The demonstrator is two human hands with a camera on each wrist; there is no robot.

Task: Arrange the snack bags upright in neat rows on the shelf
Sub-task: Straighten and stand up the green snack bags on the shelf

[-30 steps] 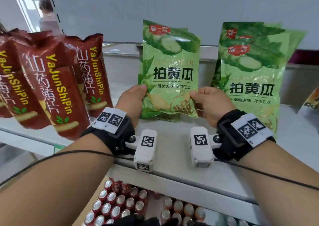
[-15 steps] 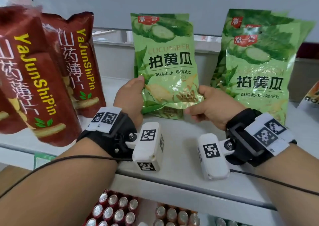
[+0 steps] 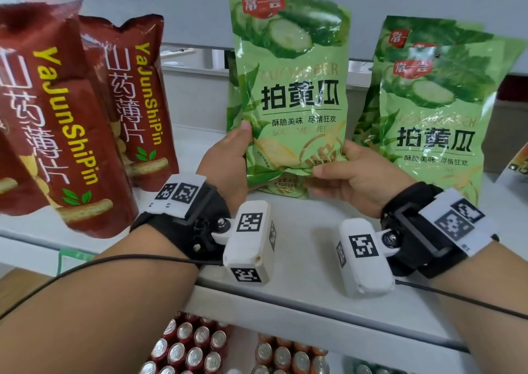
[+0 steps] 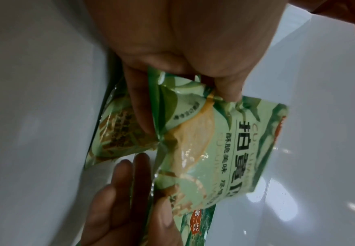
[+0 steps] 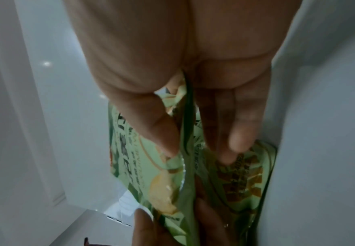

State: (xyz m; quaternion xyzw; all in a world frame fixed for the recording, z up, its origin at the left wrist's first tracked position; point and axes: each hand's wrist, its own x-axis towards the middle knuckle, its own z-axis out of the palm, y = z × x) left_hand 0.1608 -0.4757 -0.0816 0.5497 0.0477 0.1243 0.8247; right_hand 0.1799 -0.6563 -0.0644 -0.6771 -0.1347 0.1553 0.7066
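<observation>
Glossy crinkled plastic-film green bag (image 3: pixel 288 87); shiny maroon foil bags (image 3: pixel 71 122); smooth, glossy white shelf (image 3: pixel 308 230).

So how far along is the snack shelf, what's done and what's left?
Done: the red bags stand at the left, and a stack of green bags stands at the right. In hand: both the left hand and right hand grip the lower corners of one green bag. Left: setting it down straight in its row.

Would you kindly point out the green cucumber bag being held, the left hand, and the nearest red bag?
green cucumber bag (image 3: pixel 297 99), head view, on the black lettering at its front middle.
left hand (image 3: pixel 225 167), head view, on the back of the hand.
red bag (image 3: pixel 65 133), head view, on its front by the yellow lettering.
</observation>
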